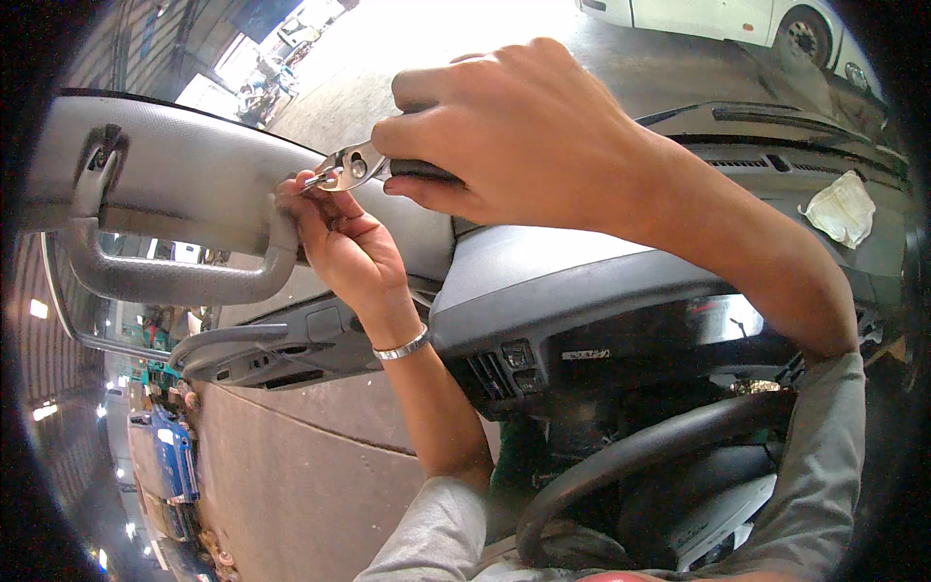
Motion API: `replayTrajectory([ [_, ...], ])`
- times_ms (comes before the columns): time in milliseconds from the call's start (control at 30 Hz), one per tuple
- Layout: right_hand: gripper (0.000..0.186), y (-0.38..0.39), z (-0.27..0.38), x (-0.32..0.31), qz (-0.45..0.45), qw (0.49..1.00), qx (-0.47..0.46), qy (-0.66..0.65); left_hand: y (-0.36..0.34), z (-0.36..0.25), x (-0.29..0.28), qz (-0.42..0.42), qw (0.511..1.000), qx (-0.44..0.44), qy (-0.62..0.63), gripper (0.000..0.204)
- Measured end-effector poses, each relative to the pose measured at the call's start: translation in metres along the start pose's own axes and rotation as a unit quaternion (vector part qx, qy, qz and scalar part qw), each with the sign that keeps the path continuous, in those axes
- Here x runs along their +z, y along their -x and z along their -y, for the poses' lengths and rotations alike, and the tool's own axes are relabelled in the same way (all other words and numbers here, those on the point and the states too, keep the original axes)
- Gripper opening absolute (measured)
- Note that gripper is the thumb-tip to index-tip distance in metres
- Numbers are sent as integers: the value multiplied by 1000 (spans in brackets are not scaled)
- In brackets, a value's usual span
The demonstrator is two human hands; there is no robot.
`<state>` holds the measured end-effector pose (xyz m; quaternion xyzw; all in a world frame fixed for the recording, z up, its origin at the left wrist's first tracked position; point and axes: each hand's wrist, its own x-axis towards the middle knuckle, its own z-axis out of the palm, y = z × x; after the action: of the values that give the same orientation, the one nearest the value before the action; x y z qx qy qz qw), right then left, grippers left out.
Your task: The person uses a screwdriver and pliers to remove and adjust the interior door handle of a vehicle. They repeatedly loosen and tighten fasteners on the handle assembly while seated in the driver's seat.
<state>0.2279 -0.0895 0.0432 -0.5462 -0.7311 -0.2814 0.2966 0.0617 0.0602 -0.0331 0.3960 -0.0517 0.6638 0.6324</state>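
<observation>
My right hand (514,136) is closed around the dark-gripped handles of slip-joint pliers (359,167), whose silver head points left. At the tips of the jaws is a small, shiny metal piece (316,181), slim like a screw or pin; its exact kind is too small to tell. My left hand (354,257), palm up and with a metal band at the wrist, pinches that piece between its fingertips. Just left of these fingers is a grey grab handle (175,276), fixed to the light grey pillar trim (208,155).
Below my arms are the steering wheel (659,446) and the dashboard (572,257). A crumpled white cloth (842,209) lies at the right by the windscreen. The door (301,339) stands at the left, with concrete floor (301,466) beyond. A white vehicle (718,21) is outside.
</observation>
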Motion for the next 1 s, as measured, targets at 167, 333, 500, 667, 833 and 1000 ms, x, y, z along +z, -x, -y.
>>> replayTrajectory([
  [167,25,0,-2,-3,-5,1000,9,-25,1,2,1,-2,1000,3,-16,21],
  [333,27,-1,-2,-7,2,999,22,-41,1,4,2,-27,999,7,-17,22],
  [500,29,-1,-2,-6,4,998,31,-55,1,4,5,-39,999,5,-10,23],
  [667,28,3,4,13,31,999,16,-12,0,1,-1,-54,998,-4,-44,19],
  [833,28,11,12,31,7,999,-18,34,2,8,3,-15,997,15,-77,16],
  [1000,26,31,5,23,-47,998,25,44,1,4,-3,10,1000,18,-15,21],
])
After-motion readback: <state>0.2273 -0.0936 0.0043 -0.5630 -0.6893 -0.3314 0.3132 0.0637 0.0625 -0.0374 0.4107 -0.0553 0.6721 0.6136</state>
